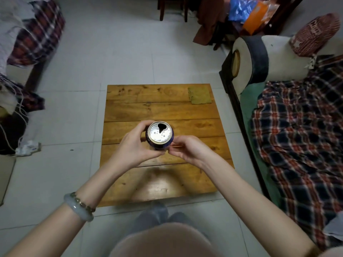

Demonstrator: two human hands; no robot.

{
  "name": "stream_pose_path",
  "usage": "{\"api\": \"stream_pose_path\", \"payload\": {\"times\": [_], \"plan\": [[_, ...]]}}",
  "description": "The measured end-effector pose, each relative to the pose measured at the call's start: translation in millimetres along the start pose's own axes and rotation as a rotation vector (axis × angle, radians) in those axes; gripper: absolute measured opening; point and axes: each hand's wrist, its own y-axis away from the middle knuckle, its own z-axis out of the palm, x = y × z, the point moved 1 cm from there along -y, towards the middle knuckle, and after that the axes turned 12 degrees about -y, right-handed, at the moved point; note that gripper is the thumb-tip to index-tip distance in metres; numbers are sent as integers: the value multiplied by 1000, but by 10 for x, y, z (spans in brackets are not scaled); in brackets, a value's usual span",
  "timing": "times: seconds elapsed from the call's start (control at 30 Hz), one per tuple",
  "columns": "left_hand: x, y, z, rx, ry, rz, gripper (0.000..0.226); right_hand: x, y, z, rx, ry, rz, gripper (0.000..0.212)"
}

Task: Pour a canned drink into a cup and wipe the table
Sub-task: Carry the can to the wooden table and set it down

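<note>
The left hand (133, 143) grasps the can (160, 133) from its left side, the thumb wrapped along the near wall and the fingers curled round the far one, so the can stands upright in the grip above the middle of the wooden table (130, 108). The can's silver top faces the camera, its mouth is open and dark, and droplets lie on the lid. The right hand (189, 149) sits just to the right of the grip, its curled fingertips brought together against the can's lower right wall; whether they clasp the can or pinch something small there cannot be told. Beyond the grip and off to its right, a flat tan cloth (199, 95) lies near the table's far right corner, well apart from both hands. Behind the grip, on the left wrist, sit a pale bangle (78, 206) and a beaded bracelet. Far to the right of the grip a plaid blanket (297, 127) covers a sofa.
</note>
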Motion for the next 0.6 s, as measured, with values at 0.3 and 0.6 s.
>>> {"api": "stream_pose_path", "payload": {"times": [0.3,0.6], "plan": [[-627,-777,426,-77,78,-141,73,-33,-1012,-175,-12,546,-189,53],[-1567,-1268,1233,-74,100,-256,72,245,-2184,-504,6,779,-244,46]]}}
